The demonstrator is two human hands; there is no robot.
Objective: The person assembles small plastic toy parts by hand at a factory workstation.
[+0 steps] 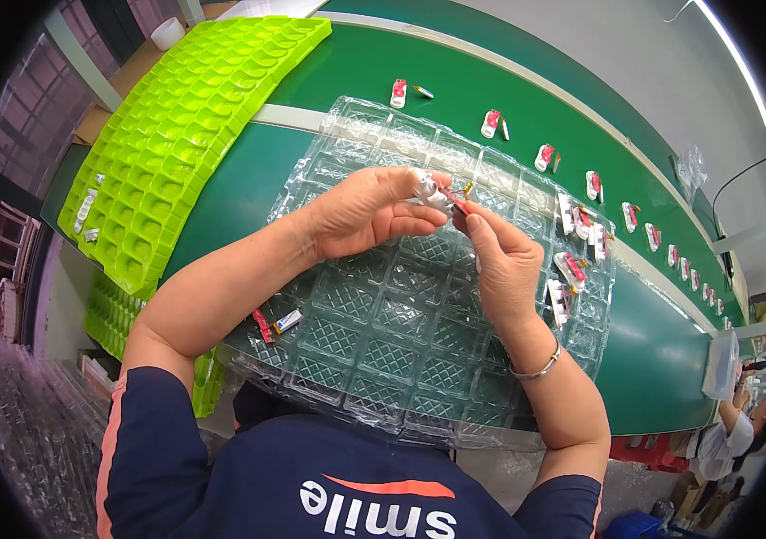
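My left hand (372, 214) holds a small white plastic part (430, 190) between thumb and fingers, above a clear plastic compartment tray (374, 357). Close beside it, my right hand (501, 256) pinches a small red piece (458, 206) against the white part. A tiny yellow-tipped bit (468, 188) sticks up there; how the pieces join is hidden by the fingers. On the tray's right side lie several white parts with red pieces, one of them a white-and-red assembly (570, 269). At its left edge rest a red strip (263, 326) and a small silver-and-blue battery-like cell (287, 322).
Beyond the tray runs a green belt (526, 76) bearing a row of white-and-red assemblies (491, 124). A lime-green moulded tray (187, 121) stands at left, with a few white pieces (86, 208). Far right, a person (731, 436) is near a translucent bin (721, 366).
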